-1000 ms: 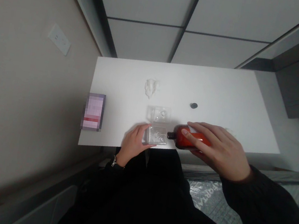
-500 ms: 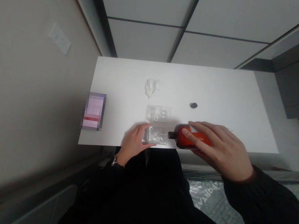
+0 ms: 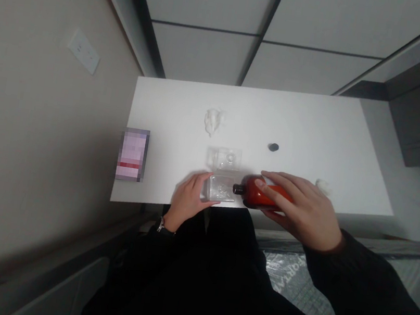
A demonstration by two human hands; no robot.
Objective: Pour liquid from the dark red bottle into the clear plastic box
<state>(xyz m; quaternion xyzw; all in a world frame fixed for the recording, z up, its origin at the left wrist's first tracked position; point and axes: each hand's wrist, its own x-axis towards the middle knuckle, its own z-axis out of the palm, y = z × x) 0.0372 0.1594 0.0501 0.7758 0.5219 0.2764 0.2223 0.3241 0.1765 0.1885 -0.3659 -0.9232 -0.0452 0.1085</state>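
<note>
My right hand (image 3: 301, 205) is wrapped round a red-brown bottle (image 3: 252, 191) with a dark neck, tipped on its side. The neck points left, over the right edge of a clear plastic box (image 3: 221, 188). My left hand (image 3: 189, 196) grips that box from its left side, thumb at the near edge and fingers at the far edge. Directly behind it lies a second clear piece (image 3: 228, 158) with a round mark in it, perhaps the box's lid. Whether liquid is leaving the bottle I cannot tell.
On the white table (image 3: 172, 120) lie a crumpled white tissue (image 3: 213, 121), a dark round cap (image 3: 273, 147) and, beyond my right hand, a small white crumpled piece (image 3: 323, 186). A blurred pink packet (image 3: 132, 155) rests at the left edge, near the wall.
My right hand has brought the bottle slightly left, so its neck now overlaps the box's edge. The white piece behind that hand has come into view. My left hand stays put.
</note>
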